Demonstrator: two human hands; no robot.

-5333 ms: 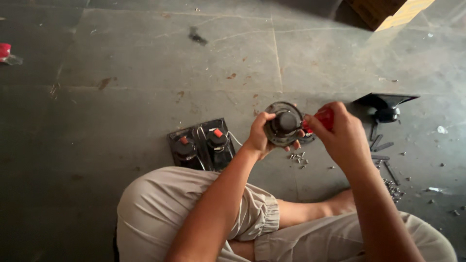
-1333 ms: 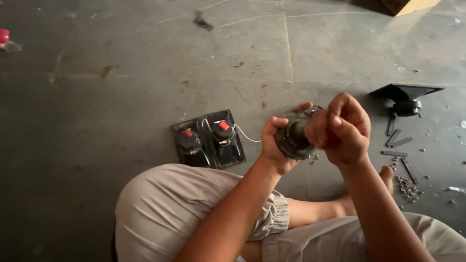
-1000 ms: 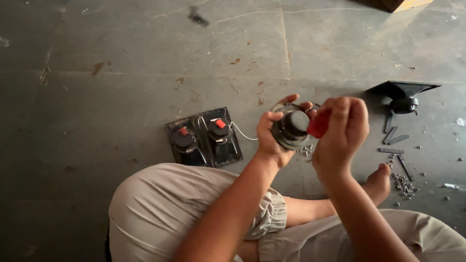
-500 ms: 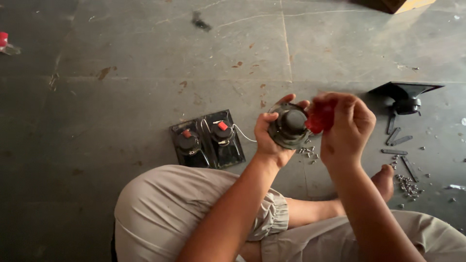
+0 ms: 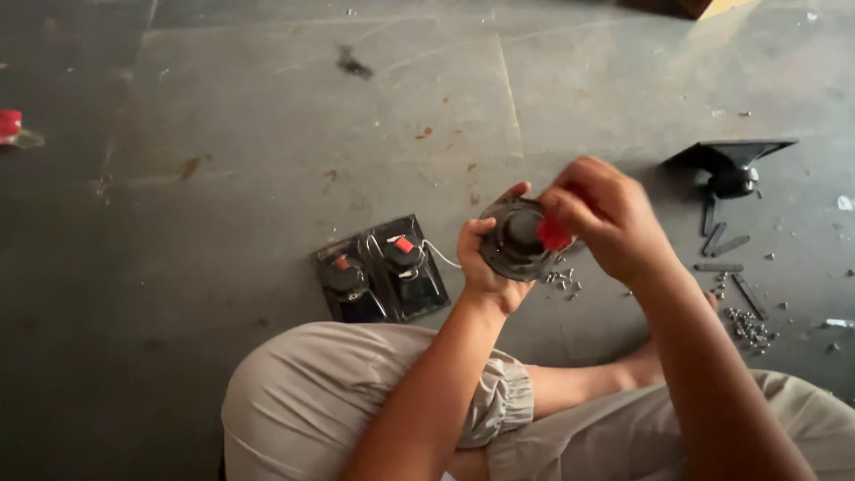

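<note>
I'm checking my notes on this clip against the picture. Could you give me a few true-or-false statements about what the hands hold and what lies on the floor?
1. The left hand grips a round black speaker-like part. True.
2. The right hand holds a blue tool. False: a small red piece shows at its fingers.
3. A black plate with two round red-capped units lies on the grey concrete floor. True.
4. The small metal screws sit in a bowl. False: they lie loose on the floor.
</note>
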